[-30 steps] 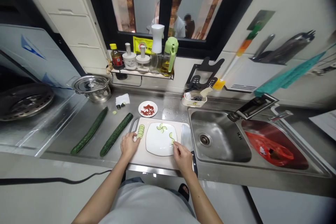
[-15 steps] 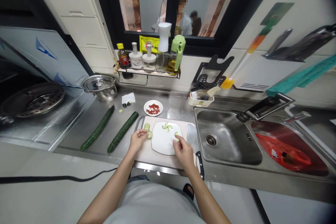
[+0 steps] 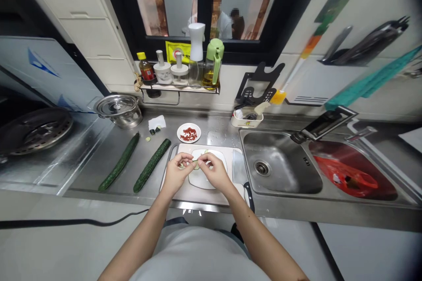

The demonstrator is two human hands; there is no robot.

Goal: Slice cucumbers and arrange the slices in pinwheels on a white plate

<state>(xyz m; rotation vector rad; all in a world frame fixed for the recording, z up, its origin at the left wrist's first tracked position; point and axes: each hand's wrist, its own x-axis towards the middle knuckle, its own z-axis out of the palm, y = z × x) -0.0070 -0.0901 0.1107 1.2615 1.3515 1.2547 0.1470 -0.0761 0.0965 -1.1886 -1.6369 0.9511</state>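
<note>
Over the white square plate [image 3: 199,182], my left hand [image 3: 178,173] and my right hand [image 3: 216,172] meet at their fingertips. A thin green cucumber slice [image 3: 197,165] is pinched between them. My hands cover most of the slices on the plate and the stack at its left; a sliver of one cucumber piece [image 3: 206,151] shows at the plate's far edge. Beneath the plate lies a pale cutting board [image 3: 219,197]. A knife [image 3: 249,196] rests along the board's right side, its black handle toward me.
Two whole cucumbers, one nearer [image 3: 151,166] and one farther left [image 3: 119,162], lie left of the board. Behind it sits a small plate of red bits [image 3: 189,133]. A steel pot [image 3: 120,112] stands back left, the sink [image 3: 280,162] to the right. Bottles line a rack [image 3: 181,88].
My right hand has moved left from the plate's right side, and my left hand has come right over the plate. They now meet at a cucumber slice. The view has shifted slightly.
</note>
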